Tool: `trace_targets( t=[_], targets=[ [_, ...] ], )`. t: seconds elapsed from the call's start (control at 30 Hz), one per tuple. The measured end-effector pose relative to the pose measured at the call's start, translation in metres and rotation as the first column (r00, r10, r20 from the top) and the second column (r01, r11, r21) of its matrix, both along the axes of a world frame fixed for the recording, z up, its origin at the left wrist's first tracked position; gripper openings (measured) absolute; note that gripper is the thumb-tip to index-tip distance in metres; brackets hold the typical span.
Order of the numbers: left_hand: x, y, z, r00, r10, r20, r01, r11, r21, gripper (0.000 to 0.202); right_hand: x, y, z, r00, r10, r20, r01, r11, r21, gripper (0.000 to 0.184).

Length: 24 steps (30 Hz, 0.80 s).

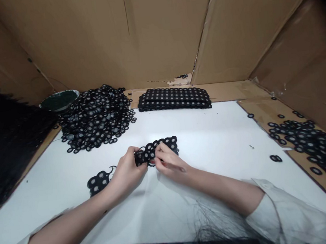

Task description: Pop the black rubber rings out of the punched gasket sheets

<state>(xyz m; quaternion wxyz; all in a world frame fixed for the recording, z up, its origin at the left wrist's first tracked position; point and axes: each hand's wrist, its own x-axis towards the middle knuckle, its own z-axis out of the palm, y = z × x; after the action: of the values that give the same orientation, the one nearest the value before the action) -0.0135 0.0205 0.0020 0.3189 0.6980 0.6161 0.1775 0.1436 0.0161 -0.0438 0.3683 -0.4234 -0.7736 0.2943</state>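
Both my hands are at a black sheet of joined rings [170, 141] above the middle of the white board. My left hand [131, 165] pinches its left end between thumb and fingers. With fingertips closed, my right hand [168, 161] grips the sheet's near edge; a small reddish spot shows by the fingertips, too small to make out. A smaller cluster of joined black rings [98, 181] lies left of my left wrist, partly covered by the forearm. A thin black strand curls from it toward my left hand.
A heap of loose black rings [97, 116] lies back left, beside a bowl [59, 101] with dark green contents. Stacked ring sheets [174, 98] lie at the back. More loose rings [307, 136] spread along the right edge. Cardboard walls [164, 38] enclose the white board [212, 139].
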Motion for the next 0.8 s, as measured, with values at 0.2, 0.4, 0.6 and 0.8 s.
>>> trace_targets(
  t=[0.2, 0.4, 0.6, 0.8],
  targets=[
    [-0.001, 0.001, 0.01, 0.992, -0.027, 0.126, 0.05, 0.982, -0.182, 0.029, -0.003, -0.002, 0.003, 0.999, -0.033, 0.033, 0.034, 0.999, -0.009, 0.018],
    [-0.016, 0.026, 0.017, 0.979, -0.168, 0.116, 0.191, 0.955, -0.225, 0.039, 0.009, 0.011, 0.007, 0.991, -0.017, -0.132, -0.012, 0.976, -0.215, 0.028],
    [-0.016, 0.03, 0.009, 0.987, -0.143, 0.076, 0.155, 0.969, -0.191, 0.031, 0.01, 0.01, 0.011, 0.983, -0.103, -0.153, 0.068, 0.974, -0.217, 0.027],
    [-0.013, 0.028, -0.002, 0.993, -0.106, 0.055, 0.111, 0.988, -0.106, 0.027, 0.008, 0.007, 0.01, 0.988, -0.084, -0.134, 0.058, 0.981, -0.186, 0.027]
  ],
)
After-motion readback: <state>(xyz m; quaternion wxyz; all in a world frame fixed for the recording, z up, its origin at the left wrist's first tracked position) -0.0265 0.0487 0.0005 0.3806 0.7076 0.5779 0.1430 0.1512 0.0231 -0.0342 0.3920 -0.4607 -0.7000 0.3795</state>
